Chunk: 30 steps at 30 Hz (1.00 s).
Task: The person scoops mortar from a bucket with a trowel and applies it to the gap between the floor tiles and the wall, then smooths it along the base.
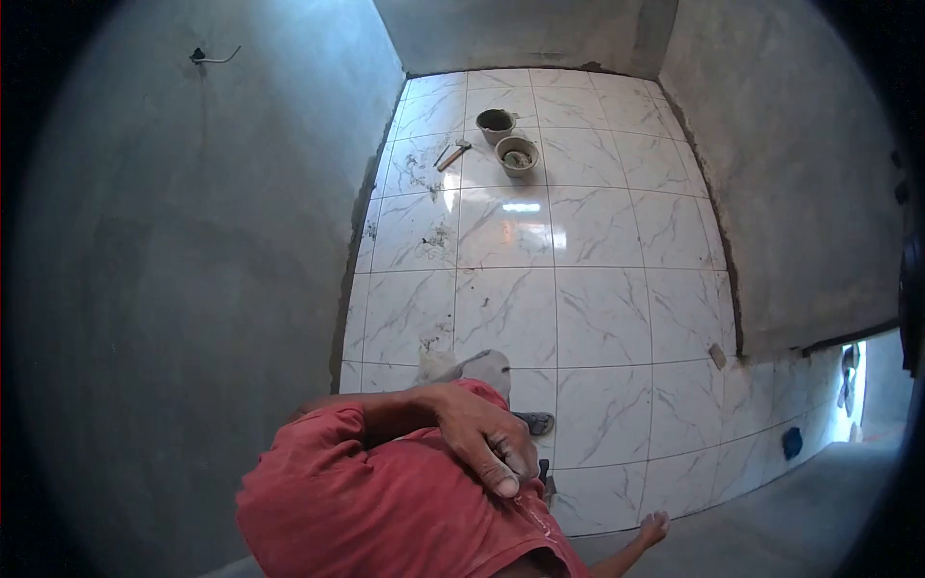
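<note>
My left hand (487,438) lies across my chest, its fingers curled and closed against the front of my red shirt (405,501). The thumb points down over the cloth, and a fold of the shirt seems to be held there. Out to the lower right, low over the floor's edge in view, is my right hand (655,528). It is small in view, its fingers loosely apart, with nothing visible in it. Below my chest a sandalled foot (533,423) and a pale trouser leg (487,368) show on the tiles.
Two buckets (516,156) stand on the marble-patterned tile floor (597,308), beside a hammer (453,156) and a thin tool (440,154). Mortar crumbs (436,236) lie along the left. A small block (717,356) and blue cloth (792,443) are at right. Grey walls (193,241) enclose the floor.
</note>
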Each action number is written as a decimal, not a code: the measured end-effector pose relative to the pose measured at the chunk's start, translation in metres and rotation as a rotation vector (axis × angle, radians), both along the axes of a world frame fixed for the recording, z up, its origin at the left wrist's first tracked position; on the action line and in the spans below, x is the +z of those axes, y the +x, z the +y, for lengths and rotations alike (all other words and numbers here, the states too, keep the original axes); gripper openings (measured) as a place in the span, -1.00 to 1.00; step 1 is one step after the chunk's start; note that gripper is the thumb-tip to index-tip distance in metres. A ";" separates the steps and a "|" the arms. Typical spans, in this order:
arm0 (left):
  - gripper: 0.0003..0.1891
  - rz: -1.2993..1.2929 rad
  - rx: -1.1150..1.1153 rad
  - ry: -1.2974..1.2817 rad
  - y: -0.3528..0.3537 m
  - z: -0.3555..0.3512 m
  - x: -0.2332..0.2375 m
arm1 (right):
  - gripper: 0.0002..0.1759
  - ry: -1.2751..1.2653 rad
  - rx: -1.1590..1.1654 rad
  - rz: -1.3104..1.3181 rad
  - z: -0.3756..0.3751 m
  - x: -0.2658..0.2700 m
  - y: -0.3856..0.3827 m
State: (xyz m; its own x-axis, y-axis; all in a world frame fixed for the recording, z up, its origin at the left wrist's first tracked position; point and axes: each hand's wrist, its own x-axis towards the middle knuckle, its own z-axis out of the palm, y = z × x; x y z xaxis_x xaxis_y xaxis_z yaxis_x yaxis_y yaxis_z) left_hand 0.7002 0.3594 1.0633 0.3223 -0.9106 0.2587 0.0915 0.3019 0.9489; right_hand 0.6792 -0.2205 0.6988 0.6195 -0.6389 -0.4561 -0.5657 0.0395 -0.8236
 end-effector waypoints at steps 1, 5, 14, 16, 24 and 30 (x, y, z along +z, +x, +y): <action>-0.56 0.015 0.033 -0.029 0.001 -0.006 -0.003 | -0.60 0.065 0.079 0.045 -0.018 -0.013 -0.002; -0.51 0.089 0.213 -0.267 0.006 -0.043 -0.002 | -0.54 0.181 0.265 0.353 -0.023 -0.109 -0.056; -0.58 -0.057 -0.061 -0.114 0.090 -0.060 -0.019 | -0.60 -0.071 0.877 0.478 0.092 -0.145 -0.104; -0.60 -0.039 -0.131 -0.151 0.122 -0.069 -0.026 | -0.61 -0.095 0.764 0.448 0.096 -0.136 -0.103; -0.72 0.036 -0.627 -0.408 0.297 -0.155 -0.003 | -0.72 -0.385 -0.221 0.157 0.048 -0.049 -0.075; -0.79 -0.042 -0.903 -0.741 0.382 -0.248 0.076 | -0.74 -0.198 -0.770 0.062 0.149 0.070 -0.060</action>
State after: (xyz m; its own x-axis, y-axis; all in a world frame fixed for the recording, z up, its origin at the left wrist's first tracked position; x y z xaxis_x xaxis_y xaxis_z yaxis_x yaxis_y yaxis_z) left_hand 1.0818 0.1114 1.1397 -0.3866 -0.4263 0.8178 0.5289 0.6240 0.5752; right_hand 0.6194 -0.0719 0.7687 -0.0515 -0.9498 -0.3086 -0.4842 0.2940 -0.8241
